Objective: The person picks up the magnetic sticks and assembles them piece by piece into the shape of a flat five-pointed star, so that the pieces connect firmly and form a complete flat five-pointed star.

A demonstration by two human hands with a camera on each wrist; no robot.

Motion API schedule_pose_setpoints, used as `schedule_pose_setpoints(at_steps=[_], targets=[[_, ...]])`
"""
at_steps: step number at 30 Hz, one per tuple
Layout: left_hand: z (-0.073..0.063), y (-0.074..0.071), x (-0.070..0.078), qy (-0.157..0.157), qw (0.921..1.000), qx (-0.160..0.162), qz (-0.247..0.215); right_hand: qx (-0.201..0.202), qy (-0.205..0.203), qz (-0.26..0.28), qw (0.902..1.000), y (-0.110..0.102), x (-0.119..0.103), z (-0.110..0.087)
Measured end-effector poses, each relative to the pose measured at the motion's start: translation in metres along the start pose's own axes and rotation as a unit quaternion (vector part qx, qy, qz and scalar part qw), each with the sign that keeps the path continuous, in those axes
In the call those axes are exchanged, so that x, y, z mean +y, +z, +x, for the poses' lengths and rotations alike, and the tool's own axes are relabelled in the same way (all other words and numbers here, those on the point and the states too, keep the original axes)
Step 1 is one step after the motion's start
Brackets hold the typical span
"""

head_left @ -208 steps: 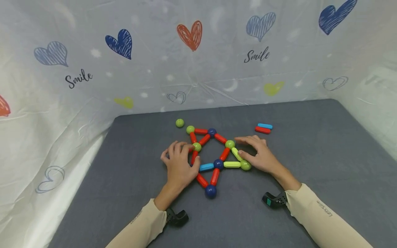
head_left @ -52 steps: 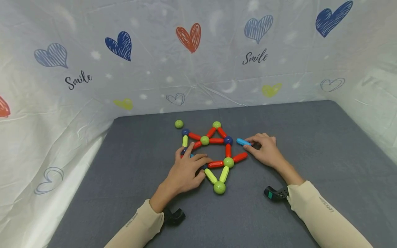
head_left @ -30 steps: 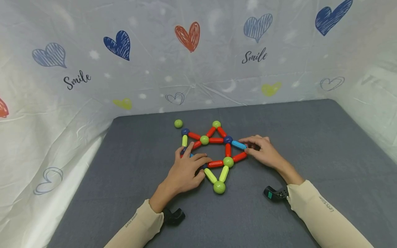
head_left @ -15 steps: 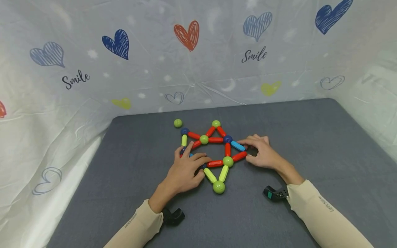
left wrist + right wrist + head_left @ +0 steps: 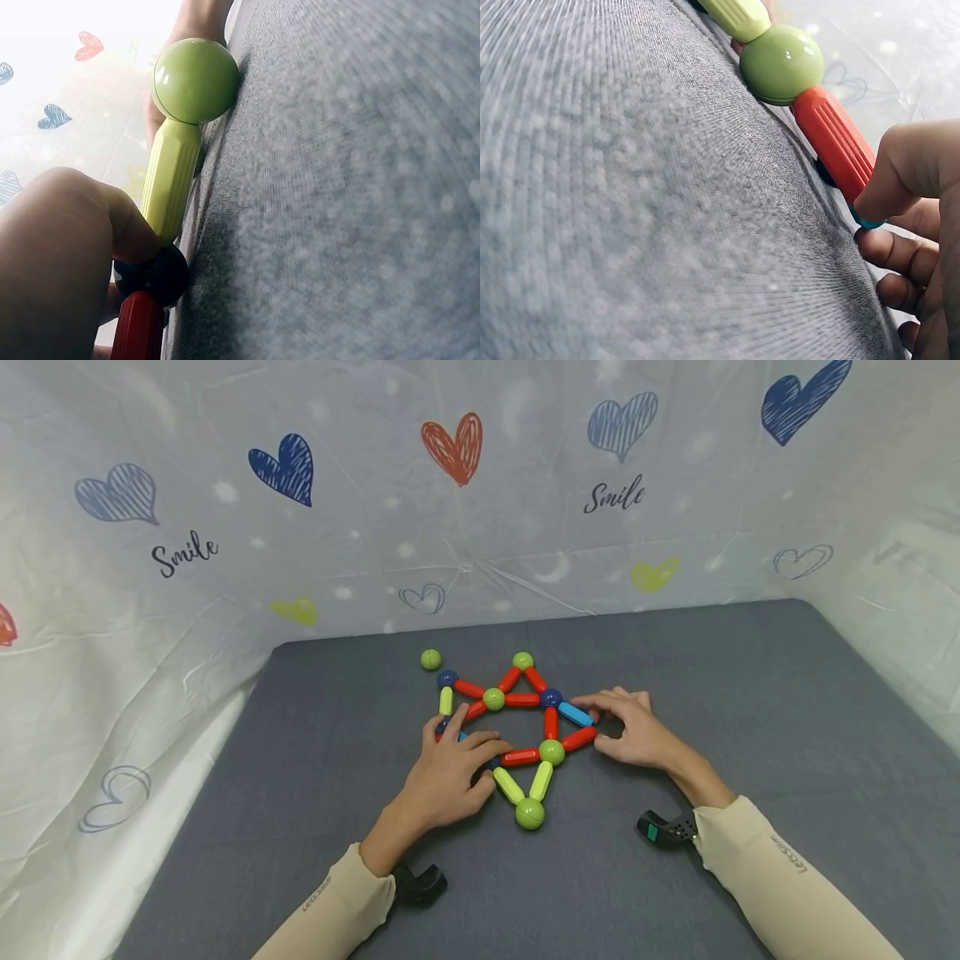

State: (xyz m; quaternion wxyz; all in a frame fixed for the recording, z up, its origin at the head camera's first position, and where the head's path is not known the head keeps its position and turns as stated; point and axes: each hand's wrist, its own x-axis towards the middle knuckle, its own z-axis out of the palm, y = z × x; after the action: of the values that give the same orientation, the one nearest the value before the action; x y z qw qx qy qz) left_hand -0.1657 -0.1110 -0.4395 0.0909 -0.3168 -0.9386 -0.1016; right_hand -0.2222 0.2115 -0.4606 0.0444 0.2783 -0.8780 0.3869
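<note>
A flat star-like frame of magnetic rods and balls (image 5: 493, 698) lies on the table. My left hand (image 5: 438, 781) spreads over its left part; thumb and a finger pinch a dark blue ball (image 5: 161, 276) at a corner, partly hiding it. Another finger reaches a second dark blue ball farther left. My right hand (image 5: 633, 731) is at the right side. Its thumb is on the end of a red rod (image 5: 836, 142) and its index finger on the end of a blue rod (image 5: 575, 714). These rod ends come close together; their other ends join a green ball (image 5: 552, 752) and a dark blue ball (image 5: 551, 697).
One loose green ball (image 5: 431, 659) lies beyond the frame's far left corner. Dark grey cloth covers the table (image 5: 750, 693). A white curtain (image 5: 525, 527) printed with hearts hangs behind and at the sides.
The frame was turned since the oldest view. My right hand brought the blue rod leftward onto the dark blue ball, then swung its free end toward the red rod's. My left hand stayed put lately.
</note>
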Motion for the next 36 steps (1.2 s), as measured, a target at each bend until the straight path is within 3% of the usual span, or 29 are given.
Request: schedule_pose_setpoints(at_steps=[13, 17, 20, 25, 30, 33, 36], targets=[[-0.001, 0.000, 0.000, 0.002, 1.0000, 0.001, 0.000, 0.015, 0.003, 0.019, 0.9997, 0.001, 0.000, 0.000], [0.000, -0.004, -0.002, -0.001, 0.9995, -0.013, -0.029, 0.028, 0.011, 0.035, 0.9989, 0.000, -0.001, -0.001], [0.001, -0.009, -0.011, -0.007, 0.9964, -0.007, -0.085, 0.035, 0.015, 0.041, 0.9984, 0.000, -0.002, -0.001], [0.000, -0.011, -0.041, -0.042, 0.9816, 0.051, -0.179, 0.044, 0.021, 0.040, 0.9980, 0.001, -0.002, -0.001], [-0.007, -0.004, -0.064, -0.096, 0.9715, 0.008, -0.217, 0.049, 0.023, 0.043, 0.9976, 0.001, -0.001, -0.002], [-0.010, -0.001, -0.070, -0.095, 0.9689, -0.012, -0.228, 0.051, 0.022, 0.063, 0.9964, 0.002, -0.001, -0.002], [-0.011, -0.001, -0.070, -0.084, 0.9689, -0.004, -0.233, 0.055, 0.032, 0.090, 0.9939, 0.002, -0.001, -0.002]])
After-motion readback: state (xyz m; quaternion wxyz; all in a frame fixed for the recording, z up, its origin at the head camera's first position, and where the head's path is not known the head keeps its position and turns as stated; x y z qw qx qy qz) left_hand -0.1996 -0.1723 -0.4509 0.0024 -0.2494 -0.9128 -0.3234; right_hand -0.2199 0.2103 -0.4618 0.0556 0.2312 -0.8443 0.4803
